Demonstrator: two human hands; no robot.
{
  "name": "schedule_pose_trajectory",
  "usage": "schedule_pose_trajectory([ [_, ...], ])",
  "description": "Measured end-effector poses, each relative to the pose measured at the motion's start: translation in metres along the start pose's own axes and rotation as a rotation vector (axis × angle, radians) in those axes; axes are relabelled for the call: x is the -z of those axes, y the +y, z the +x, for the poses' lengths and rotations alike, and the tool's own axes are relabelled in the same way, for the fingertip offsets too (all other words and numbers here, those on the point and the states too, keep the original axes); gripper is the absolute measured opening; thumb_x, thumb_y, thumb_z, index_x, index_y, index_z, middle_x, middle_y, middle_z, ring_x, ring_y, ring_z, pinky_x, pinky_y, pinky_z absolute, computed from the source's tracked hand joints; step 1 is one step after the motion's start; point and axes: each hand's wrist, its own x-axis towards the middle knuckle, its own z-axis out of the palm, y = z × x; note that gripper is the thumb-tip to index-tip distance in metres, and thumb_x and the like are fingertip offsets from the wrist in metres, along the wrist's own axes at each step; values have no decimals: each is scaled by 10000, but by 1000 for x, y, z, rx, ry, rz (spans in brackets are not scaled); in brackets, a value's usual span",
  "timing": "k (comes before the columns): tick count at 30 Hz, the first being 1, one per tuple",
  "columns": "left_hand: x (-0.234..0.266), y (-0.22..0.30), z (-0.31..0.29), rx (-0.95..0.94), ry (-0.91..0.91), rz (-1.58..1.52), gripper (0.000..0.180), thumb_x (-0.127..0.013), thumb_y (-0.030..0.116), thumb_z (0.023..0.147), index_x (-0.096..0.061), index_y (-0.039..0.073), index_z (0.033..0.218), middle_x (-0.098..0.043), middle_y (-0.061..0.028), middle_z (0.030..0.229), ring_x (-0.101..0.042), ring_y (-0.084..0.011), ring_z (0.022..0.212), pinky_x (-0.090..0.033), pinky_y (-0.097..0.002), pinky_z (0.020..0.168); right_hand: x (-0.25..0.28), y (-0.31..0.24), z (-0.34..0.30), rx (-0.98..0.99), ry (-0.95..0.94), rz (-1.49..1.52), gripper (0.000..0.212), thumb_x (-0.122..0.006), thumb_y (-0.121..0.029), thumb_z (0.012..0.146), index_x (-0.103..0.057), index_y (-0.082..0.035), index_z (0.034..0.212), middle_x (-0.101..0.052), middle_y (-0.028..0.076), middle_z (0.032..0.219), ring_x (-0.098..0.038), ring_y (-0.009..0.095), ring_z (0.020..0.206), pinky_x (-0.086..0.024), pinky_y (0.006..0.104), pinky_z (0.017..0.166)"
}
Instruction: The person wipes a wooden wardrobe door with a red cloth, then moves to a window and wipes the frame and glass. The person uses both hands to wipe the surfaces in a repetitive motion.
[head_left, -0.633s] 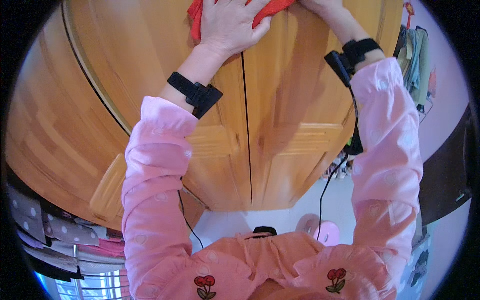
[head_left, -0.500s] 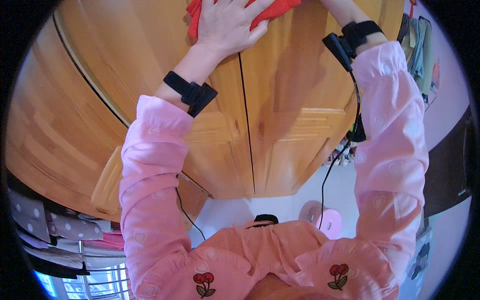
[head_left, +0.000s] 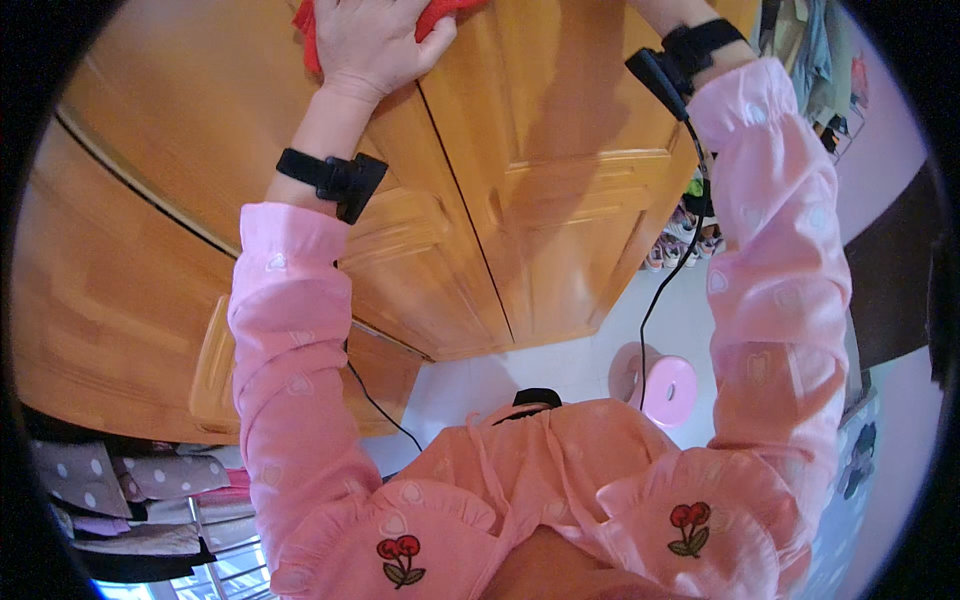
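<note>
Red cloth [head_left: 308,38] lies under the left hand [head_left: 368,48] at the top of the view, and both sit farther left in the picture than in the earlier frames. The wooden doors [head_left: 585,100] have shifted left as well, so at least part of the change is the view's; the hand covers the seam [head_left: 468,212] between them, as before. More of the pink stool [head_left: 668,392] and the shoes [head_left: 680,240] shows now. The right hand, partly visible at first, is now past the upper edge, with its wrist [head_left: 668,12] in sight; how open it is, or what it holds, I cannot tell.

The left hand is spread flat, back toward the camera, thumb out to the right, fingertips cut off by the edge. It rests on the cloth against the doors. The cloth looks rumpled, showing left of the palm and above the thumb.
</note>
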Motion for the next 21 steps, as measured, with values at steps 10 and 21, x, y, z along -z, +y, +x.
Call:
schedule_pose_trajectory([
  [10, -18, 51, -8, 53, -79, -28, 784, -746, 317, 731, -532, 230, 1480, -404, -143, 1608, -349, -339, 1490, -227, -635, 1195, 35, -27, -90, -244, -191, -4, 665, -608, -244, 933, -425, -133, 1563, -364, 139, 1638, -321, 306, 1524, -192, 525, 1246],
  [21, -39, 90, -28, -47, -138, -36, 742, -736, 399, 772, -524, 390, 1483, -417, -6, 1616, -382, -219, 1472, -211, -556, 1213, 34, -24, -92, -259, -173, 21, 577, -540, -300, 1005, -448, -165, 1558, -402, 118, 1624, -349, 279, 1515, -208, 504, 1235],
])
